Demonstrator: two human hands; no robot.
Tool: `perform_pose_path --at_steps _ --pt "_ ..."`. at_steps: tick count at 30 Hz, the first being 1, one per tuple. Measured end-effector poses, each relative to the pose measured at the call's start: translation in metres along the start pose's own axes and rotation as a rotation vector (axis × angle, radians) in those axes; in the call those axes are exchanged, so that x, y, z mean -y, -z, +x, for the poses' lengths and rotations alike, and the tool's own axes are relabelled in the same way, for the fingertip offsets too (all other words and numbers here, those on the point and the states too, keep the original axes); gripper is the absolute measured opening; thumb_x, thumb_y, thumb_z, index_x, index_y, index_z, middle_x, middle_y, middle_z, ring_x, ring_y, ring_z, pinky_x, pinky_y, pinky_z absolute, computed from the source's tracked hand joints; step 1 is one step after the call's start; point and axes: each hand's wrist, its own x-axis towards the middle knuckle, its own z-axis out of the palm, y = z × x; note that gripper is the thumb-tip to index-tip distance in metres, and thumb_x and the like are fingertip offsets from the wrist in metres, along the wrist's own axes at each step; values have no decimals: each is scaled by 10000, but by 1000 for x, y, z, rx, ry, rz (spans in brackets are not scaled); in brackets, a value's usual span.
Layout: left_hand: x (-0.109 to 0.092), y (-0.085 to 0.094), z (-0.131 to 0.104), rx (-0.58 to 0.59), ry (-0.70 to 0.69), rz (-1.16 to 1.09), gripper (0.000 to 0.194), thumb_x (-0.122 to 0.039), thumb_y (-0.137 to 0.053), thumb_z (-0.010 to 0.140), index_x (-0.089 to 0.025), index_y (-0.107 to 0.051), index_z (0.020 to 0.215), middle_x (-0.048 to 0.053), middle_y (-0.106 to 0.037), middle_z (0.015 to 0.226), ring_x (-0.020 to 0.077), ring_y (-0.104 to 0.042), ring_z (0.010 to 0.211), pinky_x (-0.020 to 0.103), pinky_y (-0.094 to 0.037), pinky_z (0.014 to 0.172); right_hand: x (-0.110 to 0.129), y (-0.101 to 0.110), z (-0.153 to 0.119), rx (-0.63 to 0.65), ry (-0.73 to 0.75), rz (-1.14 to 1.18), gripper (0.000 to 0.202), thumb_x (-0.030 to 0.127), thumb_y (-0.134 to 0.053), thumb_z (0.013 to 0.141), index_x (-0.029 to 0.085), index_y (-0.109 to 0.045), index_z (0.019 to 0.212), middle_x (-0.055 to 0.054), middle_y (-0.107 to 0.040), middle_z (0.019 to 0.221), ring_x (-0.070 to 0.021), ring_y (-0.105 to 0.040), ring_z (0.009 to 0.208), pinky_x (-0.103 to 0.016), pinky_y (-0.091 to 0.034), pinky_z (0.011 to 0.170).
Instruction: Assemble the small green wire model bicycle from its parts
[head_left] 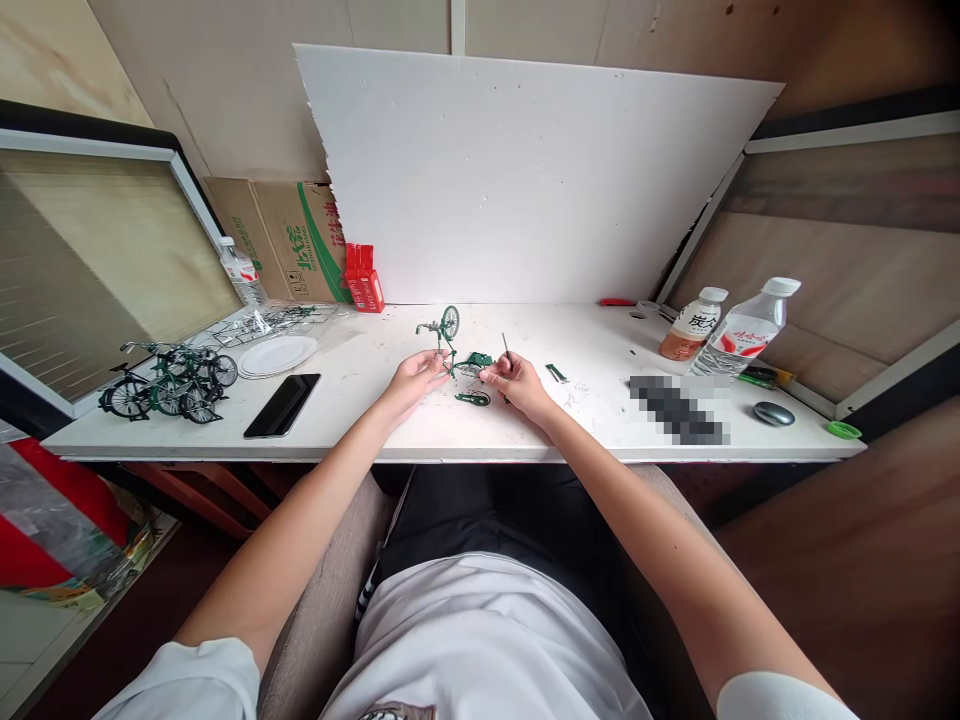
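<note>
A small green model bicycle frame (448,350) with one wheel at its upper end is pinched in my left hand (420,380), above the white table. My right hand (519,383) is closed round a thin dark tool (506,345), with its fingertips at the right end of the bicycle. Between my hands, a green part (480,359) shows behind the bicycle's lower end. Just below it lies another green piece (473,398) with a round end. Two narrow green strips (556,372) rest to the right of my right hand.
Assembled model bicycles (172,382) and a black phone (282,405) are at the left, near white plates (277,357). Two bottles (742,330) and a mouse (773,413) stand at the right. A white board (525,180) leans behind.
</note>
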Motion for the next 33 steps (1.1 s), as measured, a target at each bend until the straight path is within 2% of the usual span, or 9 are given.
perform_pose_path --at_steps 6,15,18,23,33 --pt "17 -10 -3 5 118 -196 298 -379 -794 940 -159 -671 1099 191 -616 1501 324 -694 1270 579 -478 1197 -3 -1 0 12 -19 30 642 546 -887 748 281 -327 920 -32 -752 977 -201 -681 839 -277 -457 543" --pt "29 -16 -3 -14 154 -176 176 -247 -674 977 -194 -509 1010 162 -745 1272 292 -788 1107 598 -479 1178 0 -4 -2 26 -12 22 656 554 -876 752 288 -306 940 -9 -702 916 -217 -695 875 -273 -497 530" --pt "33 -17 -3 9 121 -138 194 -274 -648 1008 -209 -471 1056 161 -754 1258 281 -796 1098 593 -479 1170 0 -4 -2 37 14 15 629 544 -862 777 286 -311 937 2 -675 898 -204 -672 853 -286 -508 537" --pt "38 -17 -4 29 82 -86 276 -297 -668 1020 -198 -502 1217 158 -760 1243 266 -800 1085 573 -495 1163 -2 -5 -2 68 52 -8 603 542 -849 799 283 -318 917 25 -629 846 -187 -634 806 -296 -499 549" --pt "37 -19 -6 63 46 -50 511 -294 -823 915 -171 -568 1340 186 -735 1333 271 -782 1102 564 -510 1168 3 -7 -7 80 75 -100 576 586 -829 800 277 -353 898 -9 -625 889 -219 -640 887 -328 -528 628"
